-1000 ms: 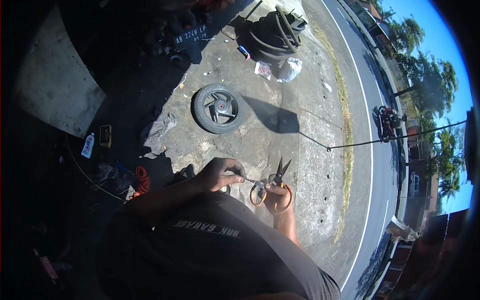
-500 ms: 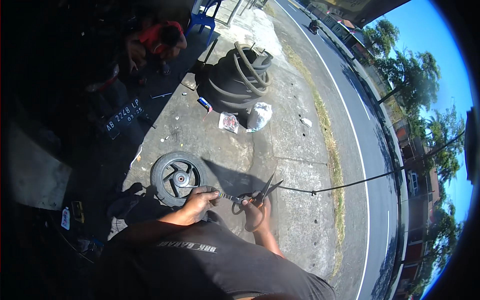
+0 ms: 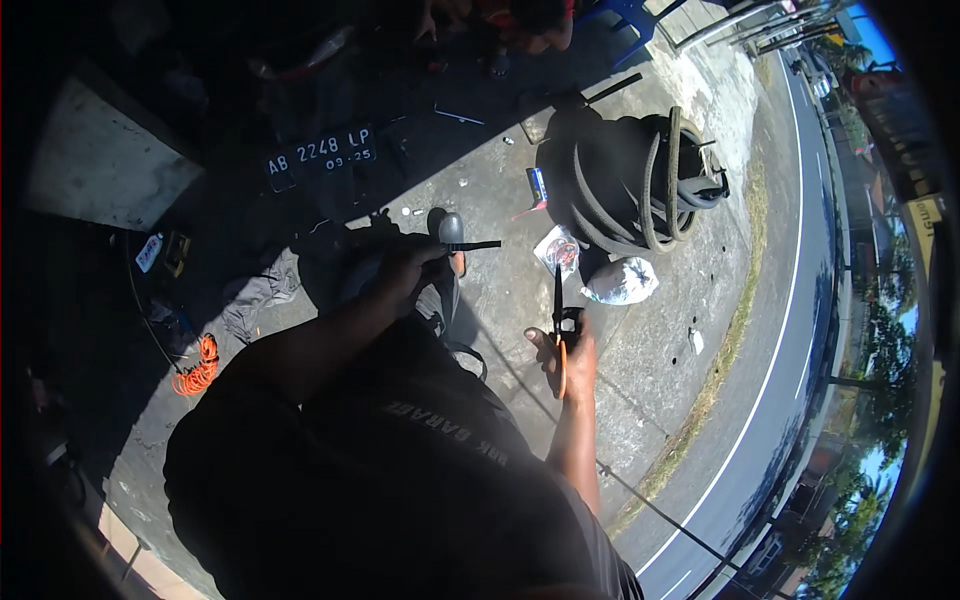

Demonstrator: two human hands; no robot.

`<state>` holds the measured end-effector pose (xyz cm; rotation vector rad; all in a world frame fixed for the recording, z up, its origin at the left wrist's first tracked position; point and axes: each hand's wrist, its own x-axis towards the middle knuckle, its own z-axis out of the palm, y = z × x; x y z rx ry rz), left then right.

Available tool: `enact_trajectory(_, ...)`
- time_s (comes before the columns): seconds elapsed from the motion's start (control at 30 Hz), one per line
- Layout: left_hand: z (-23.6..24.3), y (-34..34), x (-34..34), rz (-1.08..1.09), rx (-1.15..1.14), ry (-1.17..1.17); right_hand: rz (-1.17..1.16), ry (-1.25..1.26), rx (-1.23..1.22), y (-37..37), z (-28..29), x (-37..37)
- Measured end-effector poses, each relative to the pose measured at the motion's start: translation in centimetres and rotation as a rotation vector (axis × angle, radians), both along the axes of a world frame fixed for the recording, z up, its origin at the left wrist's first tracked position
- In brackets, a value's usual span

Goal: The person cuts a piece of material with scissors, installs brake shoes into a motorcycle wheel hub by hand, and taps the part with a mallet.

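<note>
My left hand, in shadow, is closed on one end of a short dark strip. The strip's free end points to the right. My right hand is wrapped round scissors with an orange handle. Their dark blades point away from me and look closed together. The two hands are apart, and the scissors do not touch the strip. Beyond the scissors, a clear printed packet and a white plastic bag lie on the concrete.
A stack of tyres stands ahead. Near it lies a small blue box. A coiled orange hose is at the left, below a pale panel. A person in red crouches at the top. A road runs along the right.
My view has turned leftward. My hands have moved apart, with the scissors drawn away from the strip and their blades brought together. The spoked wheel no longer shows clearly.
</note>
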<state>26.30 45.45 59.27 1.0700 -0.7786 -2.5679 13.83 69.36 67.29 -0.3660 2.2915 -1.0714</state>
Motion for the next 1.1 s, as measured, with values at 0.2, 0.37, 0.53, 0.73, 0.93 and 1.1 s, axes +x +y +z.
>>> enact_trajectory(0.2,-10.7,-9.2,-16.8,0.131,0.003,-0.112,0.489,0.191,0.452,-7.6,-7.6,-15.3)
enact_trajectory(0.37,-4.7,-15.6,-19.2,0.252,-0.475,-0.231,0.814,0.087,0.44,-17.5,-9.1,-26.0)
enact_trajectory(0.53,-7.1,-21.2,-16.3,0.145,-1.507,-0.537,1.15,0.287,0.281,-30.8,-10.9,-34.0)
enact_trajectory(0.73,-9.8,-20.7,-16.7,0.277,-0.98,-0.727,1.442,0.309,0.319,-48.8,-19.5,-37.0)
enact_trajectory(0.93,-7.2,-25.7,-23.1,-0.546,-0.681,-1.283,1.866,0.554,0.096,-63.6,-33.7,-35.9)
enact_trajectory(1.1,-14.5,-28.1,-25.1,-0.048,-0.618,-1.352,2.086,0.373,0.237,-71.5,-53.6,-32.7)
